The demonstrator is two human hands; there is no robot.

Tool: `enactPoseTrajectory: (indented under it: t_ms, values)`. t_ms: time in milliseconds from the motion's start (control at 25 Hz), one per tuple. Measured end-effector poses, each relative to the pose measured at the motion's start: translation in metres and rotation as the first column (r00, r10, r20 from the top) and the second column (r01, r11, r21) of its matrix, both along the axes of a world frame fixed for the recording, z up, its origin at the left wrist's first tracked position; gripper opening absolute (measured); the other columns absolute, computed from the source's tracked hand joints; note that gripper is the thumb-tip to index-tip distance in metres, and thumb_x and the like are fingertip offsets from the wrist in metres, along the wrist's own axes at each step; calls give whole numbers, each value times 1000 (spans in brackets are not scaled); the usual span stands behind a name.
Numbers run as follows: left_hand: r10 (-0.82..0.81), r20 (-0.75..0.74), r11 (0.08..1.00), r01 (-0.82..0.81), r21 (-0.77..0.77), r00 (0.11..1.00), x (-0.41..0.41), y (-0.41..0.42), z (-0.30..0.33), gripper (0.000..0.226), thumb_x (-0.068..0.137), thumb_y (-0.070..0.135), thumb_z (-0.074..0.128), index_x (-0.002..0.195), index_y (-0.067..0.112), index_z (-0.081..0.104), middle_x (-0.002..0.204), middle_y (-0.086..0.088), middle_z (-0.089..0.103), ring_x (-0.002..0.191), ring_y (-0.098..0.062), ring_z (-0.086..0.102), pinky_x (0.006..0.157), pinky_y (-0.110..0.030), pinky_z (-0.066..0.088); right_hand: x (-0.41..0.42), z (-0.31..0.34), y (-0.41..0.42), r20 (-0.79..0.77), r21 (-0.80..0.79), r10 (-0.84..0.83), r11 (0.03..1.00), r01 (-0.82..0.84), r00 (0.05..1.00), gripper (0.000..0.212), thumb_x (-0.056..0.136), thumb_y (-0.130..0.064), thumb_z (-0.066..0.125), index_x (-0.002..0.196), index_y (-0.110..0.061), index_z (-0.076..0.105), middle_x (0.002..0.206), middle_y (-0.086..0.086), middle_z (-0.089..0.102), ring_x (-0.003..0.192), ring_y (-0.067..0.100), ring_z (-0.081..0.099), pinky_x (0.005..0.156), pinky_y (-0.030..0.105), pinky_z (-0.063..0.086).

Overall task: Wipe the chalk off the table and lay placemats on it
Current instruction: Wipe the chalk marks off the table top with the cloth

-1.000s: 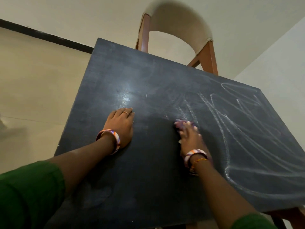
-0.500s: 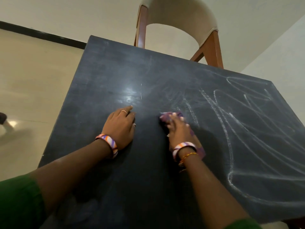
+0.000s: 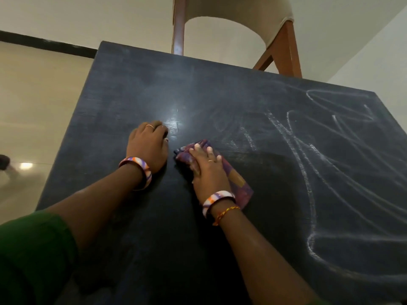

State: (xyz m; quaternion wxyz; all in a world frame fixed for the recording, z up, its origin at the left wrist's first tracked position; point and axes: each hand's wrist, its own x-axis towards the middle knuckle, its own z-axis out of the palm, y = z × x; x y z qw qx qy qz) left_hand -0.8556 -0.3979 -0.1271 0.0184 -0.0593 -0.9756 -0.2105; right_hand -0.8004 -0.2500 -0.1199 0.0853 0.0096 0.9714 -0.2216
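A dark slate-coloured table (image 3: 132,89) fills most of the view. White chalk scribbles (image 3: 308,168) cover its right half; the left half shows only faint smears. My right hand (image 3: 208,166) lies flat on a purple patterned cloth (image 3: 237,183), its fingers straight, pressing it against the tabletop near the middle. My left hand (image 3: 149,144) rests palm down on the table just left of the cloth, almost touching it. No placemats are in view.
A wooden chair (image 3: 284,45) with a cream padded back stands behind the far edge of the table. Beige tiled floor (image 3: 33,106) lies to the left, with a dark object (image 3: 4,161) at the far left edge. A white wall rises at the right.
My right hand has slid the cloth leftwards across the table, from the chalk marks towards my left hand. My left hand has stayed in place.
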Motion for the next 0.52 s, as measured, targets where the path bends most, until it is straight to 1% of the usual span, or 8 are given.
enactPoseTrajectory:
  t_ms: [80, 160, 240, 280, 320, 360, 440, 520]
  values:
    - [11, -2, 1000, -11, 8, 1000, 2, -2, -3, 34, 93, 18, 47, 126, 9, 54, 140, -10, 45, 129, -29, 38, 106, -40, 27, -20, -4, 44, -32, 32, -189, 981, 189, 982, 51, 98, -16, 38, 147, -27, 28, 156, 8, 20, 143, 34, 18, 115, 39, 18]
    - [5, 0, 1000, -5, 14, 1000, 3, -4, -5, 36, 95, 21, 45, 129, 11, 51, 143, -8, 42, 132, -27, 35, 109, -40, 25, -37, -2, 101, -9, 99, -405, 909, 404, 914, 52, 98, -15, 39, 147, -24, 28, 153, 15, 24, 136, 40, 28, 110, 41, 26]
    - [10, 0, 1000, -10, 3, 1000, 2, -2, -4, 37, 95, 22, 44, 129, 11, 51, 143, -7, 42, 133, -25, 35, 110, -38, 25, -43, 7, 132, 33, 132, -551, 830, 543, 834, 50, 99, -15, 39, 147, -22, 28, 154, 17, 23, 135, 41, 30, 109, 43, 27]
    - [16, -3, 1000, -16, -6, 1000, 2, 0, -3, 36, 95, 21, 44, 129, 11, 51, 143, -7, 42, 133, -25, 35, 109, -38, 25, -42, 10, 126, 22, 137, -573, 813, 565, 819, 49, 99, -15, 38, 147, -21, 29, 154, 17, 23, 136, 41, 29, 109, 43, 28]
    - [19, -6, 1000, -19, -11, 1000, 2, 1, -3, 36, 94, 21, 44, 129, 11, 50, 143, -7, 42, 132, -25, 35, 109, -38, 25, -40, 11, 108, -1, 133, -540, 834, 535, 842, 48, 99, -13, 37, 146, -19, 30, 154, 16, 23, 137, 40, 28, 109, 43, 28]
    - [24, -7, 1000, -24, -15, 1000, 1, 2, -3, 36, 94, 21, 44, 128, 11, 50, 142, -7, 42, 132, -25, 35, 109, -38, 24, -35, 9, 83, -10, 121, -447, 888, 444, 895, 49, 99, -11, 37, 146, -18, 29, 154, 14, 22, 139, 38, 25, 110, 42, 26]
    - [31, 1, 999, -30, -23, 1000, 1, 4, -3, 36, 94, 20, 45, 128, 11, 51, 142, -8, 43, 132, -26, 35, 109, -39, 25, -22, 6, 24, 4, 76, -177, 981, 177, 984, 53, 99, -10, 39, 148, -20, 24, 158, 7, 14, 144, 31, 13, 115, 38, 16]
    - [29, 1, 999, -29, -31, 1000, 1, 4, -4, 35, 93, 20, 46, 127, 11, 51, 142, -8, 43, 131, -26, 36, 108, -39, 25, -24, 9, -7, 10, 50, 10, 999, -11, 1000, 54, 100, -10, 38, 149, -22, 20, 159, 2, 9, 146, 27, 5, 117, 36, 8]
